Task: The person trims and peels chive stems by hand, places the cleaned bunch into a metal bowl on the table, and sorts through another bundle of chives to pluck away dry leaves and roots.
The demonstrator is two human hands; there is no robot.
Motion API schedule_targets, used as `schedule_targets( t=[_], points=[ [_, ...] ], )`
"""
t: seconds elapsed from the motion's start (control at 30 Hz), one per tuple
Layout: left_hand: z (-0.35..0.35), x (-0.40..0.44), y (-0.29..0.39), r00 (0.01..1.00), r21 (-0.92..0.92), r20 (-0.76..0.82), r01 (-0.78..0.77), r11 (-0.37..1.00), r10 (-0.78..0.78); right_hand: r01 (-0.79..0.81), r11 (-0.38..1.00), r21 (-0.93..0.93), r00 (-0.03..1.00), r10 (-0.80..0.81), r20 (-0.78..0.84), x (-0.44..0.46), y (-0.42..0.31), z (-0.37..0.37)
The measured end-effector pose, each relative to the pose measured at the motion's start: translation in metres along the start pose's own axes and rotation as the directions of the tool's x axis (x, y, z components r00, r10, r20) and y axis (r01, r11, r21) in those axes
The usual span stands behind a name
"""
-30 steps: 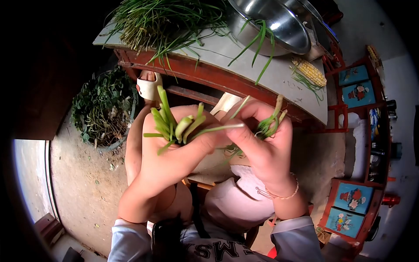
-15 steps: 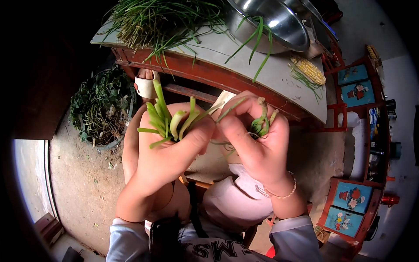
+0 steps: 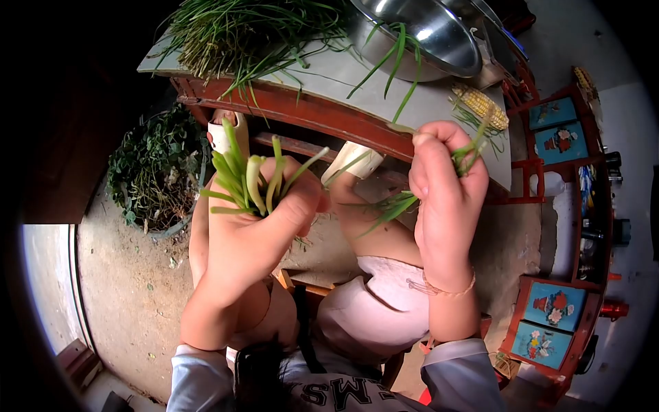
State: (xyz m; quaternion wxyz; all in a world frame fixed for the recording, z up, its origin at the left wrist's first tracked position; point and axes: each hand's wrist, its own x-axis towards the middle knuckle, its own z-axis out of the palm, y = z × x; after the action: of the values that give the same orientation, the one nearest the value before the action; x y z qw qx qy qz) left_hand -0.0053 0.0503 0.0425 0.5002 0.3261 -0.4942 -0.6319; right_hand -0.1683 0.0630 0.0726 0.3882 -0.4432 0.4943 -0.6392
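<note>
A small bunch of pale-ended garlic chives [image 3: 254, 182] sticks up out of my left hand [image 3: 257, 233], whose fingers are wrapped round the stems. Apart from it, to the right, my right hand [image 3: 446, 192] is closed on some loose chive pieces [image 3: 395, 207]; green blades trail out on its left side, and thin stalks show above its fingers. A large heap of chives [image 3: 240, 34] lies on the table beyond both hands. A few long blades [image 3: 398, 58] hang over the rim of a steel bowl [image 3: 446, 41] on the same table.
The table [image 3: 336, 82] has a red wooden edge. An ear of corn [image 3: 480, 106] lies near its right end. On the floor at left stands a tub of leafy greens and scraps [image 3: 161, 168]. A red cabinet with blue painted doors [image 3: 549, 305] is at the right.
My right hand has moved right and slightly up, away from my left hand, with chive pieces in it. My left hand has shifted slightly left and still holds its bunch.
</note>
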Motion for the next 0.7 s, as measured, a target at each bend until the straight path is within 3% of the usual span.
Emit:
schedule_targets(
  t=[0.07, 0.1, 0.13, 0.2, 0.23, 0.27, 0.33, 0.4, 0.5, 0.63, 0.7],
  points=[
    [0.000, 0.002, -0.002, 1.000, -0.044, 0.004, 0.011, 0.999, -0.010, -0.140, 0.988, -0.062, 0.989, 0.143, 0.041, 0.001, -0.002, -0.002],
    [0.000, 0.002, -0.003, 1.000, -0.089, 0.008, 0.022, 0.996, -0.021, -0.021, 0.995, -0.095, 1.000, 0.019, -0.015, 0.004, 0.013, 0.001],
    [0.000, 0.003, -0.003, 1.000, -0.088, 0.008, 0.021, 0.996, -0.020, -0.103, 0.989, -0.102, 0.994, 0.107, 0.038, 0.001, 0.011, -0.001],
    [0.000, 0.004, -0.003, 0.993, -0.163, 0.030, 0.121, 0.979, -0.118, -0.073, 0.989, -0.125, 0.984, 0.092, 0.152, 0.000, 0.015, 0.001],
    [0.001, 0.005, -0.002, 0.988, -0.147, 0.029, 0.153, 0.977, -0.151, -0.143, 0.975, -0.171, 0.964, 0.177, 0.200, -0.002, 0.008, 0.002],
    [0.001, 0.005, -0.003, 0.988, -0.147, 0.029, 0.152, 0.977, -0.149, -0.165, 0.982, -0.092, 0.954, 0.183, 0.237, -0.004, 0.009, 0.005],
    [0.001, 0.006, -0.005, 0.967, -0.190, 0.144, 0.235, 0.953, -0.209, -0.060, 0.996, -0.073, 0.954, 0.079, 0.291, -0.003, 0.015, 0.010],
    [0.006, 0.005, -0.005, 0.962, -0.188, 0.152, 0.252, 0.949, -0.226, -0.092, 0.995, -0.050, 0.950, 0.102, 0.296, -0.005, 0.013, 0.012],
    [0.011, 0.002, 0.003, 0.913, -0.295, 0.176, 0.406, 0.865, -0.368, -0.080, 0.996, -0.032, 0.955, 0.086, 0.284, -0.005, 0.010, 0.014],
    [0.008, 0.005, -0.005, 0.886, -0.245, 0.337, 0.410, 0.878, -0.319, 0.014, 0.995, -0.099, 0.941, 0.020, 0.338, -0.002, 0.014, 0.009],
    [0.007, 0.007, 0.000, 0.843, -0.197, 0.380, 0.475, 0.858, -0.380, -0.044, 0.995, -0.093, 0.935, 0.074, 0.346, -0.005, 0.006, 0.012]
  ],
)
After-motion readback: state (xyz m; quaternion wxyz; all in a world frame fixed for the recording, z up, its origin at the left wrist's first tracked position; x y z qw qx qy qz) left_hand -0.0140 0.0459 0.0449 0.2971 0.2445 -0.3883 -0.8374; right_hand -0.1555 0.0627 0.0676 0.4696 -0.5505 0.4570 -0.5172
